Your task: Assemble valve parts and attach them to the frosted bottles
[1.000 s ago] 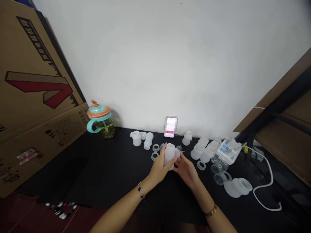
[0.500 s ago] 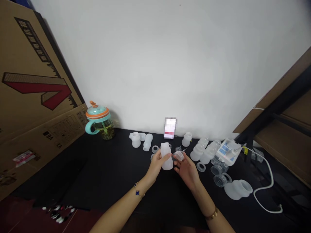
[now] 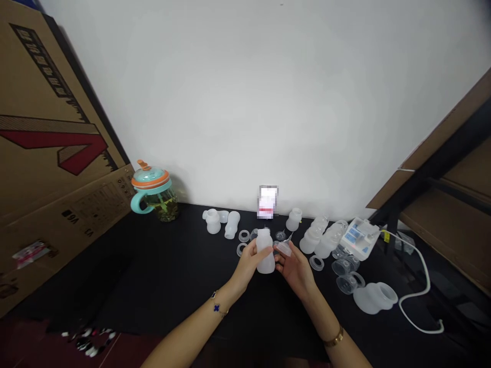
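Observation:
My left hand (image 3: 248, 266) is wrapped round a translucent white bottle (image 3: 265, 255), which stands nearly upright with its narrow neck at the top. Just to the right, my right hand (image 3: 293, 263) pinches a small clear plastic piece (image 3: 284, 248) between thumb and fingers, close beside the bottle. A thin pointed tip rises from that piece. Behind and left of the bottle lie pale rings (image 3: 244, 235), partly hidden by my left hand. A clear round part (image 3: 281, 235) lies behind my right hand.
White bottles (image 3: 213, 222) stand at the back left, near a teal-lidded jug (image 3: 155, 194). A bright phone (image 3: 267, 202) leans on the wall. On the right are clear cups (image 3: 347, 282), a white device (image 3: 359, 239) with a cable (image 3: 422, 294), and a wide bottle (image 3: 374, 298).
The bottle in my left hand has moved slightly down and stands more upright. The clear piece in my right hand has tilted. The whole view has shifted slightly.

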Demonstrator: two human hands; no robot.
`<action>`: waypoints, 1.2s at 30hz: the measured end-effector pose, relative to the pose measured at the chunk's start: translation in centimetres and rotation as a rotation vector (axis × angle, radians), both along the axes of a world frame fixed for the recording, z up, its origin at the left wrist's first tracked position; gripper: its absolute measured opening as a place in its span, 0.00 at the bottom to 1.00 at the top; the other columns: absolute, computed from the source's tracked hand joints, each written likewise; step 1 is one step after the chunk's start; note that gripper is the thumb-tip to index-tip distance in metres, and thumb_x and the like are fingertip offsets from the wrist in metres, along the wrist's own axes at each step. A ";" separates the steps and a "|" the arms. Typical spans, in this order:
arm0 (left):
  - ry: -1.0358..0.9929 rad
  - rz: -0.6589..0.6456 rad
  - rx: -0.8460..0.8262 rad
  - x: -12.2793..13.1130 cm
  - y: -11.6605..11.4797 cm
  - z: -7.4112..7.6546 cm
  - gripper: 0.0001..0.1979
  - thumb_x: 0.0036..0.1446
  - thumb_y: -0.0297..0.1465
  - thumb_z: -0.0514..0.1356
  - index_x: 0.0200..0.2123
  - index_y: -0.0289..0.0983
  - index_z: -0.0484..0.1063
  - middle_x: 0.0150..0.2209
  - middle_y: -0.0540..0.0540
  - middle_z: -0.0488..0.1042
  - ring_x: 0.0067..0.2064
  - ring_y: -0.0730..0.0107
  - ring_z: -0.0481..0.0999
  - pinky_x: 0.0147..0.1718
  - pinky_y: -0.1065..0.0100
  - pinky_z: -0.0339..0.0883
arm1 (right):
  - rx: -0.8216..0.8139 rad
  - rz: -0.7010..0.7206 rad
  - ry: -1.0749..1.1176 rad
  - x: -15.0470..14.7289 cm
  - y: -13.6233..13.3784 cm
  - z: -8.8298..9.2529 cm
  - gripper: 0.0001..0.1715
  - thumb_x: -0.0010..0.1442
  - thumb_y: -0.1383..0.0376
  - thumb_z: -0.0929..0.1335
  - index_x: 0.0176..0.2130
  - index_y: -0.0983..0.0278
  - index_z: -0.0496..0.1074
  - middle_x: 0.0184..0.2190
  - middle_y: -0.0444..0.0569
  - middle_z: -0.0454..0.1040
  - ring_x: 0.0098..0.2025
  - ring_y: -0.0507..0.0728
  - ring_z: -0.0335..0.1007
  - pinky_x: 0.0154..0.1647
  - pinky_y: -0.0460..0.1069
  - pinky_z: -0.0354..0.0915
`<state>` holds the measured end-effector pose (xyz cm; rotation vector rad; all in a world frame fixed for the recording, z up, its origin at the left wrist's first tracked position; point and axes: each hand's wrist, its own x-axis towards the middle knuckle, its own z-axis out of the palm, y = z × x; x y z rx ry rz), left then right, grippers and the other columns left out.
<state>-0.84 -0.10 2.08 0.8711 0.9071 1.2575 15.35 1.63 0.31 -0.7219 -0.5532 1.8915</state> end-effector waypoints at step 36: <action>-0.044 0.003 -0.033 0.0 0.1 -0.2 0.24 0.49 0.42 0.72 0.46 0.34 0.78 0.41 0.41 0.82 0.41 0.61 0.79 0.38 0.68 0.68 | 0.103 -0.050 0.009 0.0 -0.2 -0.1 0.29 0.47 0.74 0.75 0.50 0.62 0.76 0.53 0.51 0.77 0.54 0.59 0.74 0.60 0.54 0.66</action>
